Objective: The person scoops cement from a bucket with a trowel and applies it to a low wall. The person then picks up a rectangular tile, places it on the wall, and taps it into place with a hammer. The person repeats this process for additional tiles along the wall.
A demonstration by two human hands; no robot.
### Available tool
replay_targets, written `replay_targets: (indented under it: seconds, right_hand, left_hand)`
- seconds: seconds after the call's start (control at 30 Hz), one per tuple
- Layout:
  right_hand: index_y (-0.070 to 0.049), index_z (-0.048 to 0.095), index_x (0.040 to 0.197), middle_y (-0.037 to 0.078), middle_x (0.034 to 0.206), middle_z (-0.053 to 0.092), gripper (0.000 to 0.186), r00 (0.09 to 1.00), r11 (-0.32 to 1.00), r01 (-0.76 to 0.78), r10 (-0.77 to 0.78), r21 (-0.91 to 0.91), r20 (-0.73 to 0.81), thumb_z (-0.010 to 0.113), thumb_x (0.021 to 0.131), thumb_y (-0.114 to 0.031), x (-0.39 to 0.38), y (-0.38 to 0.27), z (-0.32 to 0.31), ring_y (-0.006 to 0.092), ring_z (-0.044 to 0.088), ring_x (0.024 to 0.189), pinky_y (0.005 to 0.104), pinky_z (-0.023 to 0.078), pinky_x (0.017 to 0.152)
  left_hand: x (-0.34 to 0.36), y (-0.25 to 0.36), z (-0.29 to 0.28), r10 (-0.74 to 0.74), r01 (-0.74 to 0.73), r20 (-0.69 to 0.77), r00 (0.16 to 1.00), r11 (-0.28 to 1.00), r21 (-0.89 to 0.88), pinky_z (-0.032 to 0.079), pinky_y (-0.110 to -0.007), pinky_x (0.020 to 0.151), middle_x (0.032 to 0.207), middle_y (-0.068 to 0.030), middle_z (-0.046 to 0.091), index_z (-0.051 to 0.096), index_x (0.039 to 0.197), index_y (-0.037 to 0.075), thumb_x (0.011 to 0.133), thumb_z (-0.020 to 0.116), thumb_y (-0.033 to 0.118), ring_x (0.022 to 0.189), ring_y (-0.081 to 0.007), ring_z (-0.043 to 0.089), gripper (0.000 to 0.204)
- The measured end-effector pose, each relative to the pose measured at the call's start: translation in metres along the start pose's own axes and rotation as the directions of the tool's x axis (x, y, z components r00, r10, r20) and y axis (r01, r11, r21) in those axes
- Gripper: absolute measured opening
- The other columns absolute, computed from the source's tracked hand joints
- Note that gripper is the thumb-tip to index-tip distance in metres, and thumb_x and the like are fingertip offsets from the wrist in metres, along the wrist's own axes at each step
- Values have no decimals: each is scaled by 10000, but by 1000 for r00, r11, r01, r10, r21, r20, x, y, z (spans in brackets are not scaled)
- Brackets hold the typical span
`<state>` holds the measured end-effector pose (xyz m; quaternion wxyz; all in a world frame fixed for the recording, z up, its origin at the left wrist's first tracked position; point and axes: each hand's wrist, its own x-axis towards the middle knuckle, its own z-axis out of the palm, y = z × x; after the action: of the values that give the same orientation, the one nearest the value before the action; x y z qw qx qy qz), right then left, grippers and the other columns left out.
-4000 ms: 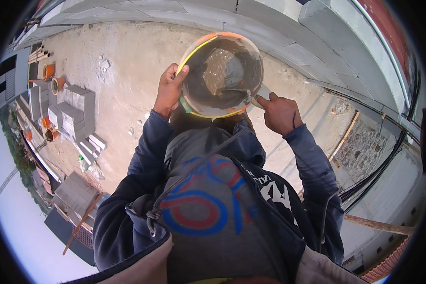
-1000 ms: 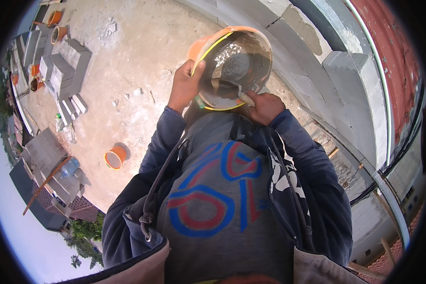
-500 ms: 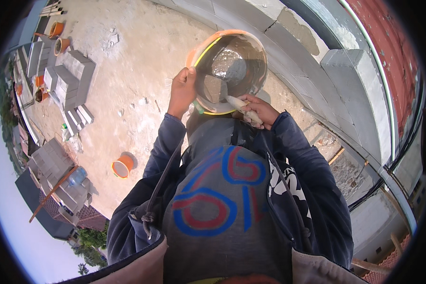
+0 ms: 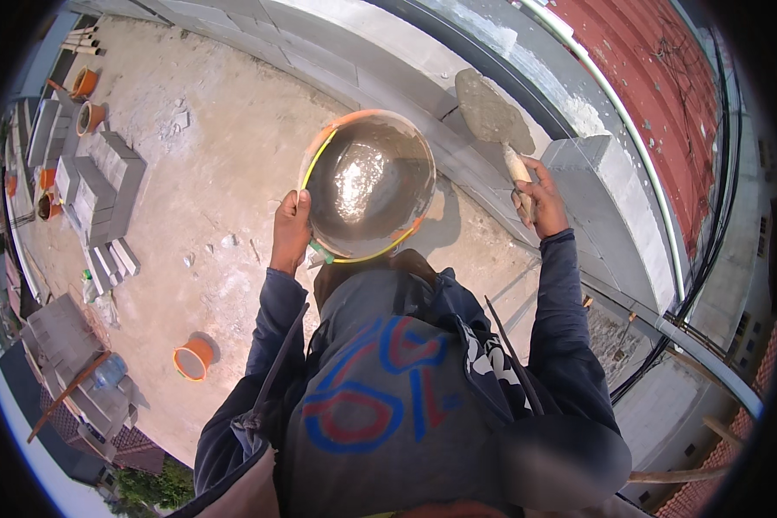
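My left hand grips the left rim of an orange bucket, whose yellow handle lies along the rim and whose inside holds wet, shiny grey mortar. My right hand, off to the right of the bucket, is closed on the pale handle of a trowel. The trowel reaches to a patch of grey mortar on the top of the light block wall; its blade is hard to tell apart from that mortar.
Stacked grey blocks, orange buckets and rubble lie on the dusty floor to the left. Beyond the wall are a red corrugated roof, a white pipe and black cables. The floor's far-left edge drops to rooftops and trees.
The trowel has come out of the bucket and moved up and right to the wall top with my right hand. The bucket, still in my left hand, sits lower and further left in view.
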<state>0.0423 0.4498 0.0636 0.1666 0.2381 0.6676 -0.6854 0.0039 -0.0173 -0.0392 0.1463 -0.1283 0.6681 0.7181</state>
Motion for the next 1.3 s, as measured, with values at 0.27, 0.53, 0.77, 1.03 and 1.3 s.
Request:
replay_targets:
  seconds: [0.27,0.53,0.77,1.03,1.3]
  right_hand:
    - [-172,545,1406,296,1069,722,530,905,440,165,-424,-883,-42,645,902,-305,100,-63,34,504,672,1057,521,521,929]
    - [-203,558,1399,273,1049,731,507,847,300,243,-530,-922,51,634,906,-293,140,-65,65,473,697,980,550,542,880]
    - [-216,569,1405,236,1018,737,501,778,327,384,-619,-864,111,630,911,-278,133,-55,68,459,700,934,538,553,851]
    - [-230,638,1338,168,892,747,504,876,50,464,-177,-884,449,662,835,-239,19,-14,112,384,733,860,486,576,766]
    - [-196,667,1285,179,796,734,488,869,188,495,-117,-848,481,658,800,-248,-26,45,143,387,729,764,507,571,705]
  left_hand:
    - [-19,16,0,-42,46,-44,998,994,98,307,-248,595,740,84,395,448,770,122,1085,597,406,705,-40,330,449]
    - [-32,18,-3,-12,21,-87,996,994,109,334,-243,605,763,82,449,514,810,104,1080,608,399,710,-36,366,411]
    - [-32,23,-9,-28,45,-130,991,990,133,332,-228,599,775,84,472,566,860,87,1079,610,400,709,-26,375,384]
    - [-23,11,-3,24,-15,-93,995,995,96,315,-237,528,708,85,434,531,816,107,1087,591,404,635,-22,359,407]
    - [-26,21,21,21,-19,-6,1000,975,223,305,-246,549,708,78,376,434,745,118,1072,624,404,665,-31,320,474]
